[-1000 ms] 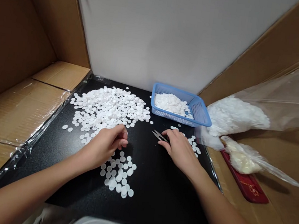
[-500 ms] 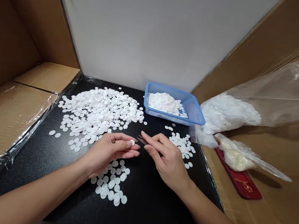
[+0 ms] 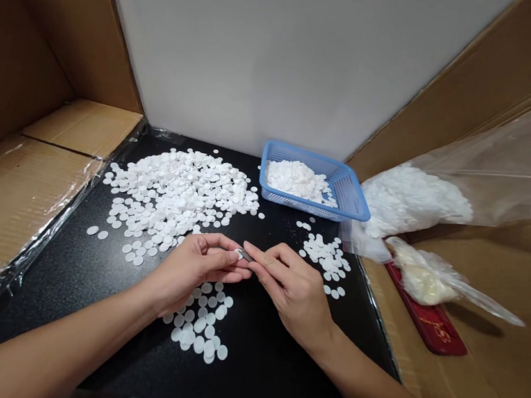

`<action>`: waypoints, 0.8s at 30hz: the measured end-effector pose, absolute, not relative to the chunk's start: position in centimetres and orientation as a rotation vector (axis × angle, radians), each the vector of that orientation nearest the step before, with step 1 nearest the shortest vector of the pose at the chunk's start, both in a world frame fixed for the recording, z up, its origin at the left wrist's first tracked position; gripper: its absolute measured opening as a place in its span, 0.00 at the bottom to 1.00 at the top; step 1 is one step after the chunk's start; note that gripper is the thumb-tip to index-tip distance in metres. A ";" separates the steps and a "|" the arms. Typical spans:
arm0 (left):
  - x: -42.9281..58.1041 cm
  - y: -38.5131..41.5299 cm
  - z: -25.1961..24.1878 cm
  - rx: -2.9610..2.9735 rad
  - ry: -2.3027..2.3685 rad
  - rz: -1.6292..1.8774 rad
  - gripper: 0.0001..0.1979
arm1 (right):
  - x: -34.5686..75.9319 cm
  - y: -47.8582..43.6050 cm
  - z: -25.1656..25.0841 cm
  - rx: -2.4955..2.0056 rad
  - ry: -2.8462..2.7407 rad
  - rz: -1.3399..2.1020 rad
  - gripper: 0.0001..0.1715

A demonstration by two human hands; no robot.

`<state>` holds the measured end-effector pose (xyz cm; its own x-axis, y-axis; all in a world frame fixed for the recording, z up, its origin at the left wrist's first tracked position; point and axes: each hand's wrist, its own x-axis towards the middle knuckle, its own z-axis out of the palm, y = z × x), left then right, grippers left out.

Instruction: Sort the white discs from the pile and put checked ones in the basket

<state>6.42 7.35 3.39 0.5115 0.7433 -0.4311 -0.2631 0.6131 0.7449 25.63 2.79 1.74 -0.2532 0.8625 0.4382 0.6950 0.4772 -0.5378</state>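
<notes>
My left hand (image 3: 204, 259) pinches a small white disc (image 3: 239, 253) between thumb and fingers, above the black tabletop. My right hand (image 3: 291, 286) grips a small, thin, dark metal tool (image 3: 247, 257) whose tip meets the disc's edge; the fingers hide most of the tool, so its exact kind cannot be made out. A loose group of white discs (image 3: 201, 325) lies below my left hand. Beyond that hand spreads a large heap of the same discs (image 3: 184, 189). To the right of my right hand lies a smaller scatter of discs (image 3: 326, 256).
A blue plastic basket (image 3: 316, 205) partly filled with white discs stands at the back. Right of it lies a clear bag of white pieces (image 3: 413, 201). A smaller knotted bag (image 3: 423, 276) rests on a red packet (image 3: 440, 333). Cardboard walls (image 3: 519, 62) flank the black table (image 3: 130, 357).
My right hand has moved slightly left, bringing the metal tool's tip from just beside the disc onto its edge. My left hand keeps its pinch. The view has shifted slightly.
</notes>
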 end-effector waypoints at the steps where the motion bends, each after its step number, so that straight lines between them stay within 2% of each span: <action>1: 6.4 7.3 3.4 0.667 0.817 0.662 0.14 | 25.6 2.8 1.8 -1.284 -2.021 0.306 0.20; 24: 6.4 6.8 3.9 0.647 0.770 0.672 0.14 | 25.3 2.6 2.0 -1.223 -1.968 0.260 0.19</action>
